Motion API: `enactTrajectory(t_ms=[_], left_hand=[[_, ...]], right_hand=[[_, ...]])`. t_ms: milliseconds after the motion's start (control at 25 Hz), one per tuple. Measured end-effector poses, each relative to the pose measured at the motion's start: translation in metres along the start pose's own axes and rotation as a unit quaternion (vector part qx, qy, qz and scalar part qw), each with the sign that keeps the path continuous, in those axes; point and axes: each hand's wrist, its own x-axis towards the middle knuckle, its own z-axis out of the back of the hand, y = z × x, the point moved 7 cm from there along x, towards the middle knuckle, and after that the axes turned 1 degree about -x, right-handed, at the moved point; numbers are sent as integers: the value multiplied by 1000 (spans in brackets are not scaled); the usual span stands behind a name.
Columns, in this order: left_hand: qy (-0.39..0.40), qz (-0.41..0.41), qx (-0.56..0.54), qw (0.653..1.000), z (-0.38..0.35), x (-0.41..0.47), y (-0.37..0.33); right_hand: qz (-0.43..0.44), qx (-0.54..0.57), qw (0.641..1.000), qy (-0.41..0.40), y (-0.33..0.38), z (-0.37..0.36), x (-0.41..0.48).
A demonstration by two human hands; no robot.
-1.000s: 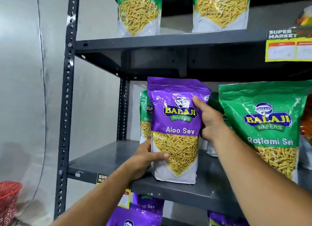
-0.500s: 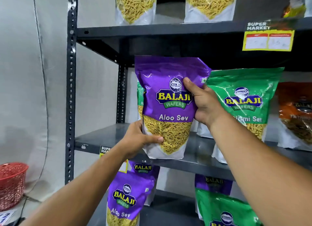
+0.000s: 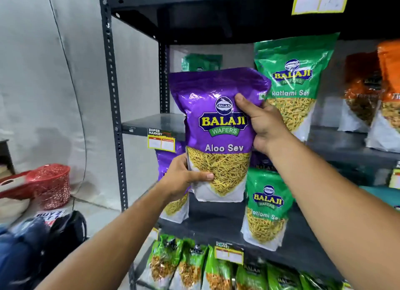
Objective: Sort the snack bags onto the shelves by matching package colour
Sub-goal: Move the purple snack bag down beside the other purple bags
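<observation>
Far to the left of the grip, on the floor, a red basket [image 3: 50, 185] stands near the grey wall, and below it lie a dark bag [image 3: 67, 229] and a blurred blue thing that I cannot identify. Nearer to the grip rises the dark metal post [image 3: 112, 95] of the shelf rack.

The left hand [image 3: 184, 179] holds the purple Aloo Sev bag [image 3: 218, 134] at its lower left corner: the thumb lies across the front over the clear window, the other fingers are hidden behind the bag. The bag is upright, its front faces the camera, and it is in the air in front of the rack, not resting on any shelf. Just behind the left hand another purple bag [image 3: 171, 159] stands on the lower shelf [image 3: 303, 253], partly covered.

The right hand [image 3: 263, 125] grips the right edge of the same bag higher up, with the thumb pressed on the front beside the logo and the fingers closed behind the edge.

To the right of this grip, a green Ratlami Sev bag [image 3: 294, 82] stands on the middle shelf [image 3: 346, 142]. Below the right wrist, a second green bag [image 3: 266, 207] stands on the lower shelf. Farther right on the middle shelf are orange bags [image 3: 389, 77]. Under the arms, a row of light green bags [image 3: 194, 266] fills the lowest level.
</observation>
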Motion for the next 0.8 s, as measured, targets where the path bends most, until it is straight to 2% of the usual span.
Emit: enactTrajectory(t_ms=[200,440,520,600,680,800], left_hand=[[-37,66,-9,997,-3,-63,59],[-49,139,46,988,15,-107,137],[-51,163,68,983,20,-110,158],[-67,183,89,977,27,-107,178],[-73,203,115,970,34,-101,199],[-99,246,186,946,47,-91,226]], right_hand=[[-64,-1,997,-45,-56,24,-56],[-122,-25,985,-118,-128,64,-105],[-111,-66,982,-135,-141,80,-108],[-88,-171,972,-137,-144,95,-101],[-74,-356,925,-107,-141,105,-89],[-30,-641,766,-28,-137,100,-69]])
